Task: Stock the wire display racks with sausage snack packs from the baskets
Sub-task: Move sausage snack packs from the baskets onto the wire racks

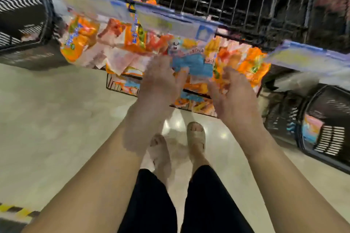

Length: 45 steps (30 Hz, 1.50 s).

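Note:
The picture is blurred by motion. Orange sausage snack packs (81,41) crowd the wire display rack (189,108) in front of me, among them a pack with a blue panel (193,64). My left hand (161,79) reaches into the packs, its thumb against the blue panel. My right hand (231,96) is beside it at the orange packs (251,64) on the right, fingers loosely bent. The blur hides whether either hand grips a pack.
A black plastic basket (24,22) stands on the floor at the left, and another black basket (322,126) holding a pack is at the right. Blue price strips (170,21) run along the shelf above the packs. My feet stand close below the rack.

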### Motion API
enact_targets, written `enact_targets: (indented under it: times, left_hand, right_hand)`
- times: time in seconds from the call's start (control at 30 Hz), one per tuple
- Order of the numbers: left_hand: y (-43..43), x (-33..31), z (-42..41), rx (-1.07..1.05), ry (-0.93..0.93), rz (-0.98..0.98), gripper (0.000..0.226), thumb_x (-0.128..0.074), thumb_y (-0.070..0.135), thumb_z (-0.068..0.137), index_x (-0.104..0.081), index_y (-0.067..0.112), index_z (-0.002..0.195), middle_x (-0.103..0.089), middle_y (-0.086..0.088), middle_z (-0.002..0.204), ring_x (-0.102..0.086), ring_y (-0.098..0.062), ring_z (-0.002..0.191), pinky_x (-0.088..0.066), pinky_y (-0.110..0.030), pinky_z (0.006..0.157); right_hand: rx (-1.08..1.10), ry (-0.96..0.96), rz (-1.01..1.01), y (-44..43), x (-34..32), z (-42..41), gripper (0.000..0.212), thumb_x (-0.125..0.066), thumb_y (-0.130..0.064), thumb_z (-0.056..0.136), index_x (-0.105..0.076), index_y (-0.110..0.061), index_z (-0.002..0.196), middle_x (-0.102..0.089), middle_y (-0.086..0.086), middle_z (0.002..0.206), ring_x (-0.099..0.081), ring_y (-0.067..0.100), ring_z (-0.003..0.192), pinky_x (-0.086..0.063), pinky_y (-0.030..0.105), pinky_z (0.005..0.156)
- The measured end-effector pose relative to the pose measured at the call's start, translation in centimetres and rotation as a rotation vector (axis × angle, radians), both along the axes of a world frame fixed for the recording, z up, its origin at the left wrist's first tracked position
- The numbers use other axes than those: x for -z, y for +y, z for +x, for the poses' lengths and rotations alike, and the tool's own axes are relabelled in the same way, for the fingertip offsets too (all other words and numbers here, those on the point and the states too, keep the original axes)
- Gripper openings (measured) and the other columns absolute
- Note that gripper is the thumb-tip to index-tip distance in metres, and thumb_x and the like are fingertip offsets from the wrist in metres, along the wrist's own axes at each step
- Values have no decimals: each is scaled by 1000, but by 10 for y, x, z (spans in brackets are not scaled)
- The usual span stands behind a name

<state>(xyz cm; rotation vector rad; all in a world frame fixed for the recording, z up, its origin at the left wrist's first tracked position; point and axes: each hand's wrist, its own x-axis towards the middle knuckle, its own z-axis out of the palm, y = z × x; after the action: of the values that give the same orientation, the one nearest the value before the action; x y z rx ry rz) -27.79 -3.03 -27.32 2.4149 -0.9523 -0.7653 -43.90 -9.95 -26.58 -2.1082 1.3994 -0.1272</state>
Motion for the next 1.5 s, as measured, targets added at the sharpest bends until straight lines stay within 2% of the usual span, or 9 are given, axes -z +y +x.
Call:
enact_targets:
  times: [0.3, 0.53, 0.63, 0.7, 0.8, 1.03, 1.23, 1.4, 1.5]
  left_hand:
    - [-61, 43, 18, -216, 71, -6, 53, -55, 52, 100, -52, 11, 133, -63, -11, 131, -58, -34, 123, -44, -37, 96]
    - [-63, 63, 16, -281, 28, -74, 69, -67, 62, 87, -54, 13, 134, -64, -10, 127, -61, -31, 118, -49, -49, 100]
    - [-62, 62, 20, -310, 85, -66, 78, -73, 70, 77, -54, 18, 131, -65, -6, 122, -63, -28, 112, -52, -49, 97]
    - [-62, 59, 22, -321, 130, -79, 78, -78, 68, 74, -53, 18, 129, -64, -1, 119, -64, -24, 110, -54, -47, 96]
    - [-58, 54, 21, -347, 216, -126, 77, -85, 61, 71, -56, 15, 125, -66, 2, 116, -66, -21, 106, -57, -43, 92]
    - [-31, 37, 10, -420, 631, -212, 32, -88, 37, 77, -76, 19, 101, -79, 4, 95, -75, -17, 91, -60, -47, 88]
    - [8, 25, 0, -469, 949, -364, 35, -73, 5, 91, -63, 18, 122, -76, -6, 113, -75, -26, 101, -61, -32, 65]
    - [49, -4, -7, -452, 917, -293, 35, -79, 13, 88, -66, 17, 120, -79, -1, 106, -76, -23, 96, -61, -48, 88]
    - [74, -39, -19, -431, 903, -272, 25, -79, 10, 87, -70, 17, 108, -80, 1, 99, -77, -21, 92, -59, -41, 84]
  right_hand:
    - [254, -161, 58, -50, 43, 45, 48, -56, -49, 102, -61, -14, 135, -65, 3, 121, -58, 20, 116, -41, 29, 96]
    - [282, -97, 24, -58, 55, 55, 46, -57, -55, 99, -67, -14, 116, -54, -4, 111, -38, 6, 100, -27, 14, 74]
    - [326, -191, 64, -59, 55, 53, 35, -65, -52, 96, -63, -17, 102, -53, -11, 105, -41, 8, 101, -36, 4, 79]
    - [374, -281, 134, -58, 54, 50, 30, -69, -50, 94, -62, -21, 98, -42, -20, 95, -48, 14, 108, -51, 29, 96]
    - [413, -397, 216, -55, 51, 44, 30, -74, -53, 86, -68, -24, 79, -64, -3, 91, -65, 27, 104, -58, 50, 85]
    - [463, -652, 358, -46, 38, 15, 33, -74, -26, 90, -64, 4, 99, -68, 29, 103, -70, 45, 95, -58, 62, 77]
    - [631, -749, 531, -24, 22, -9, 23, -66, -10, 99, -60, -1, 120, -73, 16, 100, -74, 29, 82, -63, 47, 75]
    - [672, -804, 629, 8, -10, -42, 15, -68, 0, 94, -72, -14, 98, -71, 20, 102, -71, 31, 84, -56, 45, 77]
    - [679, -857, 672, 34, -46, -65, 16, -66, 5, 94, -70, -9, 102, -71, 20, 104, -73, 27, 82, -61, 35, 71]
